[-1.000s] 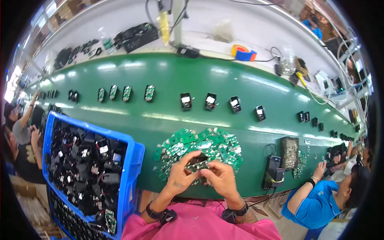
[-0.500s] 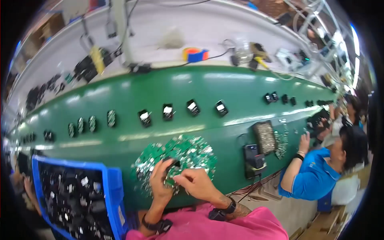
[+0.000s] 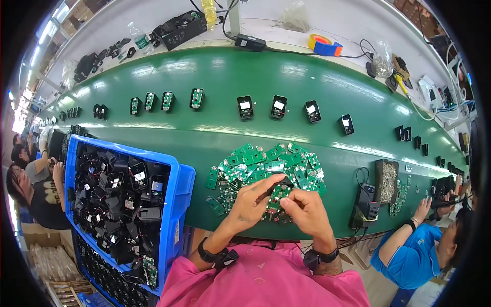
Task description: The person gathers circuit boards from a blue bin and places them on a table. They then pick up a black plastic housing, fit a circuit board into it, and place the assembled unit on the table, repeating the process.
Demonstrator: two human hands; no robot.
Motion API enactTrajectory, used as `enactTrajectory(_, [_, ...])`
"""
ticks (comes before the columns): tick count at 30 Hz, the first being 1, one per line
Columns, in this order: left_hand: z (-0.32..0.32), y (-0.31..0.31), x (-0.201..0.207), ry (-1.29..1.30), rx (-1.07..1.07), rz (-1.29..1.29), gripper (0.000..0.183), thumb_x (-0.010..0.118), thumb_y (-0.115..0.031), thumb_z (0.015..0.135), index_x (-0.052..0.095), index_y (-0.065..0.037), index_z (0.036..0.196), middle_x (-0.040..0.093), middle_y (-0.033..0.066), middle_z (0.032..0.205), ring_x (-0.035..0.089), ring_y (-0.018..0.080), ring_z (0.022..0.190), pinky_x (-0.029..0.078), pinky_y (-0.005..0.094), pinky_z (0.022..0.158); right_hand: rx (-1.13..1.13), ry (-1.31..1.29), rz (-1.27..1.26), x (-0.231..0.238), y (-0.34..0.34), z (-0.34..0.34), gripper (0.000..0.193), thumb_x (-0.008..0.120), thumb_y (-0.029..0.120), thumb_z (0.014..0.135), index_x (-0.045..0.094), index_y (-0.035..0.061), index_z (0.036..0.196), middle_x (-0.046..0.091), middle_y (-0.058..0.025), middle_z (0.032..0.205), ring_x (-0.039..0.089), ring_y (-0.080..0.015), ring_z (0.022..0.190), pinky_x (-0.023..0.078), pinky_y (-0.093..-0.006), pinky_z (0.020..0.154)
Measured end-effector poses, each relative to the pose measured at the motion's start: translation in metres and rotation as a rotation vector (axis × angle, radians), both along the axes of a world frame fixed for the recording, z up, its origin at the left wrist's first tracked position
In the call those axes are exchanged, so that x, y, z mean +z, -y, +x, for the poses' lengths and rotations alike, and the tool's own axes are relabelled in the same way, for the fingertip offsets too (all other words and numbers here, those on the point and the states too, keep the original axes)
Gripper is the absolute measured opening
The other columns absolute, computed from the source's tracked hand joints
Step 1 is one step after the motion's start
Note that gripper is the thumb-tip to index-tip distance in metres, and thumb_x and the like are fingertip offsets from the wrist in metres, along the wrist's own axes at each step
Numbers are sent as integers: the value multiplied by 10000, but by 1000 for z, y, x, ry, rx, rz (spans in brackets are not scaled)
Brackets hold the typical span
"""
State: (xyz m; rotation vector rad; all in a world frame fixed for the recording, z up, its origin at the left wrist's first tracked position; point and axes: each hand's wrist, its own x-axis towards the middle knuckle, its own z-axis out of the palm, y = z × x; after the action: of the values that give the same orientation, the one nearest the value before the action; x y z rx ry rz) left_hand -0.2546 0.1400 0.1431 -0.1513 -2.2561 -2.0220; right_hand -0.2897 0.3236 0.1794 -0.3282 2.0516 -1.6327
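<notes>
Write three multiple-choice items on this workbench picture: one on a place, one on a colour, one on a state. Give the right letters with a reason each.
1. Where is the blue crate of black parts?
A. At the person's left
B. At the person's right
C. Beyond the belt

2. What colour is the belt?
A. Grey
B. Green
C. Red

3. What are the left hand and right hand doing?
A. Resting flat on the belt
B. Reaching into the crate
C. Together holding a small part over the pile of green circuit boards

Answers: A, the crate sits left of the hands; B, the surface is green; C, both hands' fingers meet on one piece.

Held board (image 3: 277,193) mostly hidden by fingers (image 3: 266,190)
</notes>
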Motion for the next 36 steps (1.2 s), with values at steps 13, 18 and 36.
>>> enactTrajectory(13, [-4,7,2,399,-183,253,500,476,69,898,393,-23,1383,582,145,1181,678,154,730,539,245,569,-173,-205,225,-21,8,-3,122,686,90,879,667,-28,906,594,7,644,510,-36,555,399,-214,485])
enactTrajectory(18, [-6,2,1,386,-226,413,507,463,72,896,349,-30,1380,577,160,1151,695,182,734,563,248,568,-237,-30,-70,-24,14,-2,299,644,60,903,629,-16,1192,579,26,770,505,-25,633,405,-201,526])
enactTrajectory(36, [-10,6,-6,490,-75,473,392,449,18,940,395,-19,1326,629,156,1024,691,191,677,577,258,535,-104,-645,183,-14,25,-5,399,622,108,917,566,13,1300,627,-154,878,616,-258,718,509,-349,655])
